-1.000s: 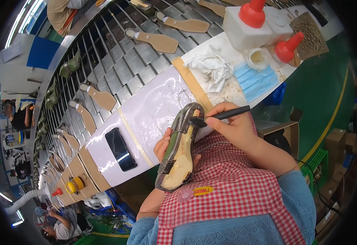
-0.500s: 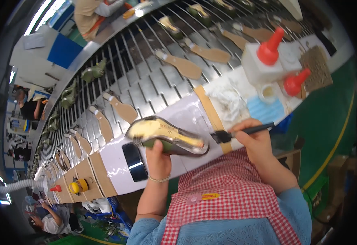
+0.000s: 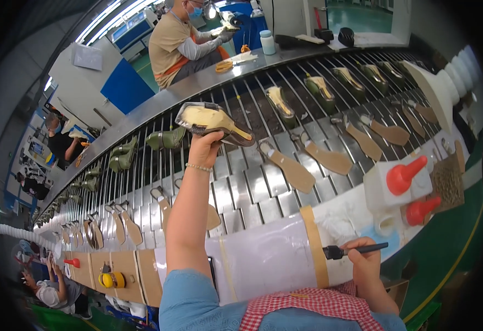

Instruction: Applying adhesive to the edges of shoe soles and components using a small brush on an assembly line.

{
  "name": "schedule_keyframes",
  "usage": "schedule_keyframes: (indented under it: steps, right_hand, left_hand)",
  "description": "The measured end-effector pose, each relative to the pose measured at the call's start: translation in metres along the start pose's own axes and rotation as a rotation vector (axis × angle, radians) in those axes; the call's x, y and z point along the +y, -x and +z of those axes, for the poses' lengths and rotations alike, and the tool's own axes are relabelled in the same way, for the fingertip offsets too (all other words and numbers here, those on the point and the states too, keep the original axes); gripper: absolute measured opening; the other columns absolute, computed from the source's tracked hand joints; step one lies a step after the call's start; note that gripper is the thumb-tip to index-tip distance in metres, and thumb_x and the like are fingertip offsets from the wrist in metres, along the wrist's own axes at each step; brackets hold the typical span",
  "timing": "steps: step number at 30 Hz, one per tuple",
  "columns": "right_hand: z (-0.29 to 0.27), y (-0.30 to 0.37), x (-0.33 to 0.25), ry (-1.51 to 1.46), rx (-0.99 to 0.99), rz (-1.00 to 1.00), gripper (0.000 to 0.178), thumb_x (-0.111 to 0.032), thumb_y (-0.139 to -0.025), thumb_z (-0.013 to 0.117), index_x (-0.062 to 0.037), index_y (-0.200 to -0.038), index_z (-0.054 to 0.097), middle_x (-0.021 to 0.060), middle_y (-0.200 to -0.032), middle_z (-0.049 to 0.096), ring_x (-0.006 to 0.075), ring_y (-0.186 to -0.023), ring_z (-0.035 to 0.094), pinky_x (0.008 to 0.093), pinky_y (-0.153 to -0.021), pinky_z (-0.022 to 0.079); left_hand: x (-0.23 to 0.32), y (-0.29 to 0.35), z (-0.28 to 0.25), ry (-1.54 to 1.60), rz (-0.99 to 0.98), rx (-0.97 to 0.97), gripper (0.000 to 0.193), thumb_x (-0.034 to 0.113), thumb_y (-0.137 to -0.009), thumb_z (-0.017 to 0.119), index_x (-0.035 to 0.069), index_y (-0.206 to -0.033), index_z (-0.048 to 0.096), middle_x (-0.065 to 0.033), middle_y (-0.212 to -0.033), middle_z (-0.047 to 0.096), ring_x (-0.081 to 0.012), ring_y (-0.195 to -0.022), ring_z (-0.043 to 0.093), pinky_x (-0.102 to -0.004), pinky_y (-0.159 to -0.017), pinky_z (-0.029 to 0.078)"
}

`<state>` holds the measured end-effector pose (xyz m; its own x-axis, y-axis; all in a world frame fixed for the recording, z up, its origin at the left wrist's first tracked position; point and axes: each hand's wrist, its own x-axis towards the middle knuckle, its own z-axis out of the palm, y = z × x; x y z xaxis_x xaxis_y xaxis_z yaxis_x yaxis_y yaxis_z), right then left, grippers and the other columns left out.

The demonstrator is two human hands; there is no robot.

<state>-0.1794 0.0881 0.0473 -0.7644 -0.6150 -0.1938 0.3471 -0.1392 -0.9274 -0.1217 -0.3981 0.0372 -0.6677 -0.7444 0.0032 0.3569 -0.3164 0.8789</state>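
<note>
My left hand [image 3: 204, 149] is stretched far out over the slatted conveyor [image 3: 252, 205]. Gripped in it is a dark green shoe upper [image 3: 208, 119], bottom up, its underside cream coloured. Near the work board's right end, my right hand [image 3: 366, 265] pinches a black-handled brush [image 3: 335, 252], the dark bristles pointing left. Tan shoe soles [image 3: 290, 170] lie in a row along the conveyor's near side. Farther across sit more green shoe uppers [image 3: 280, 103], several with pale undersides turned up.
White bottles with red nozzles [image 3: 407, 175] stand at the right beside a small open cup [image 3: 386, 223]. A yellow-topped container [image 3: 111, 279] rests on the cardboard at the left. Across the conveyor a masked co-worker [image 3: 169, 44] sits. A white ribbed hose [image 3: 455, 74] hangs at far right.
My left hand has carried the shoe upper away from the board, outward over the conveyor. The brush stays in my right hand. The view has shifted, showing more of the far side.
</note>
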Motion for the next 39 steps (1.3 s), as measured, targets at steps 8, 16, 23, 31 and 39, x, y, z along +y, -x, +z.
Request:
schedule_keyframes:
  steps: [8,16,23,31,39]
  right_hand:
    - [0.012,-0.037,0.016,-0.021,0.07,0.001,0.021,0.0,-0.075,0.067,0.0008,-0.092,0.056,0.0141,-0.091,0.064,0.0227,-0.087,0.062,0.0347,-0.085,0.047]
    - [0.034,-0.056,0.024,0.127,0.068,-0.038,0.023,-0.01,-0.075,0.067,-0.0011,-0.091,0.052,0.0141,-0.087,0.061,0.0222,-0.084,0.058,0.0324,-0.082,0.043]
    - [0.041,-0.072,0.006,0.233,0.04,-0.129,0.031,-0.021,-0.077,0.071,-0.0013,-0.091,0.052,0.0144,-0.087,0.06,0.02,-0.081,0.056,0.0295,-0.077,0.042]
    - [0.035,-0.081,0.007,0.224,-0.021,-0.18,0.032,-0.023,-0.078,0.071,-0.0025,-0.094,0.052,0.0116,-0.088,0.058,0.0164,-0.079,0.054,0.026,-0.074,0.042]
    - [0.039,-0.049,-0.006,0.386,-0.099,-0.258,0.02,-0.015,-0.091,0.053,0.0012,-0.102,0.057,0.0114,-0.098,0.056,0.0181,-0.091,0.052,0.0325,-0.081,0.045]
  left_hand:
    - [-0.068,-0.126,-0.06,0.068,-0.027,0.042,0.064,-0.019,-0.059,0.047,0.006,-0.117,0.052,-0.0072,-0.11,0.059,-0.0288,-0.107,0.056,-0.0382,-0.086,0.047]
    - [-0.09,-0.162,-0.125,0.229,-0.148,0.423,0.052,0.003,-0.082,0.053,-0.002,-0.131,0.037,-0.0176,-0.131,0.044,-0.0319,-0.121,0.045,-0.0446,-0.104,0.032]
    - [-0.064,-0.189,-0.199,0.843,0.087,0.69,0.097,0.057,-0.07,0.073,0.003,-0.136,0.027,-0.0183,-0.138,0.031,-0.0318,-0.129,0.034,-0.0463,-0.11,0.024]
    - [-0.036,-0.172,-0.295,0.57,0.044,1.084,0.017,0.019,-0.082,0.067,0.011,-0.089,0.054,-0.0062,-0.077,0.056,-0.0186,-0.059,0.055,-0.0263,-0.049,0.049]
    - [0.029,0.007,-0.139,-0.106,-0.148,0.582,0.033,0.01,-0.075,0.072,0.011,-0.103,0.054,-0.0029,-0.088,0.062,-0.0171,-0.073,0.059,-0.0339,-0.061,0.05]
